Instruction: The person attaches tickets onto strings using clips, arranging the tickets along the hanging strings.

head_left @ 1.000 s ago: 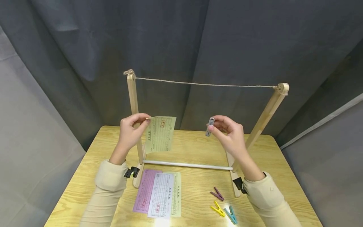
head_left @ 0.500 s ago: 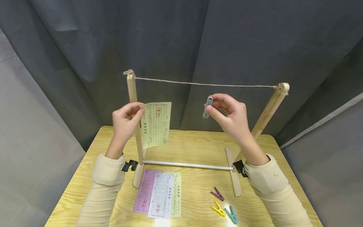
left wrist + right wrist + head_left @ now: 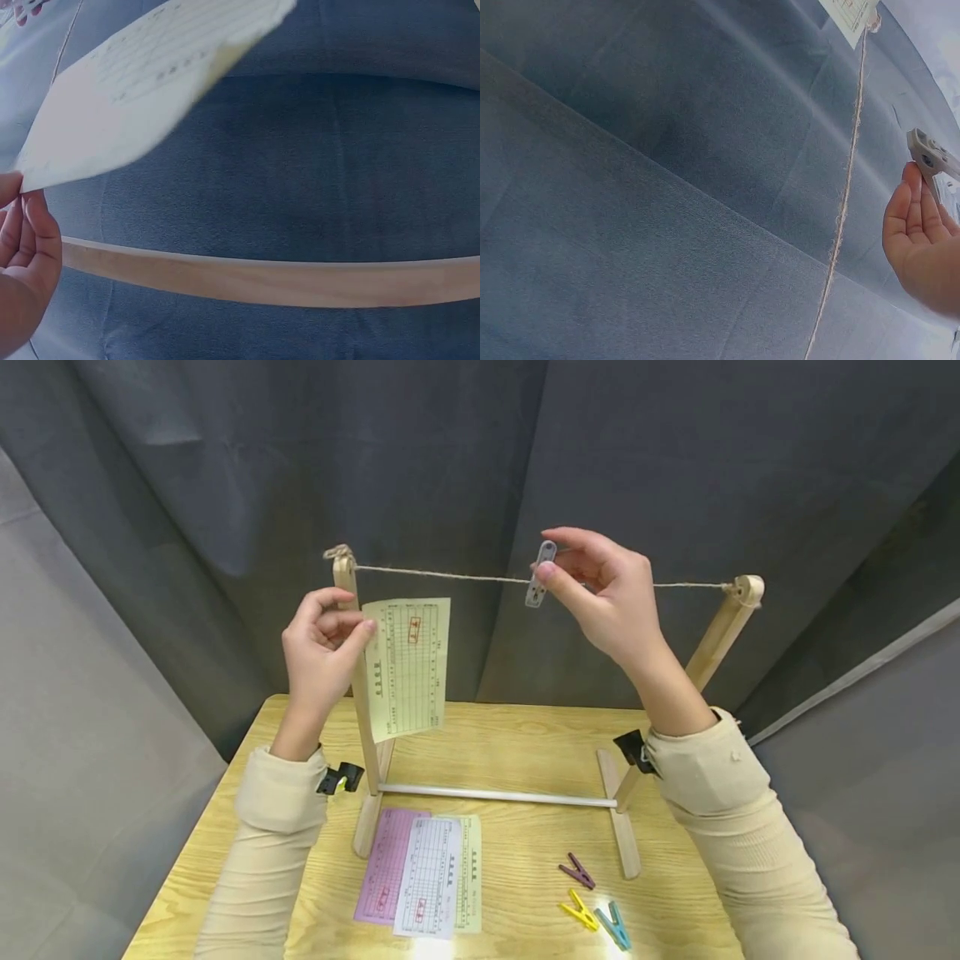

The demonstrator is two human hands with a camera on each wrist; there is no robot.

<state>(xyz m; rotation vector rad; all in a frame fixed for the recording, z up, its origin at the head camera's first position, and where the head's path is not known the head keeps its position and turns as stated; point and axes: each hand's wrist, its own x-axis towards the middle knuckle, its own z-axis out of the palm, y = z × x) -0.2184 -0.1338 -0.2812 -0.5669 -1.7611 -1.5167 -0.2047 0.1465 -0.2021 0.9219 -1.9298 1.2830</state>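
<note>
A wooden frame (image 3: 351, 635) stands on the table with a twine string (image 3: 450, 577) stretched between its two posts. My left hand (image 3: 324, 639) pinches the top corner of a pale green printed slip (image 3: 408, 667), which hangs just under the string by the left post. My right hand (image 3: 592, 589) pinches a grey clothespin (image 3: 540, 573) right at the string, near its middle. In the left wrist view the slip (image 3: 142, 82) sits above a wooden post (image 3: 285, 277). The right wrist view shows the string (image 3: 844, 202) and the clothespin (image 3: 934, 157) at my fingertips.
On the wooden table (image 3: 525, 752) lie a pink slip (image 3: 384, 864), a white slip (image 3: 429, 875) and a green slip (image 3: 468, 872) overlapped in front of the frame. Purple (image 3: 577, 871), yellow (image 3: 577, 912) and teal (image 3: 613, 927) clothespins lie at the front right. Grey curtain surrounds the table.
Both hands have risen: the green slip went from mid-post height up to just under the string, and the grey clothespin rose from above the table to the string.
</note>
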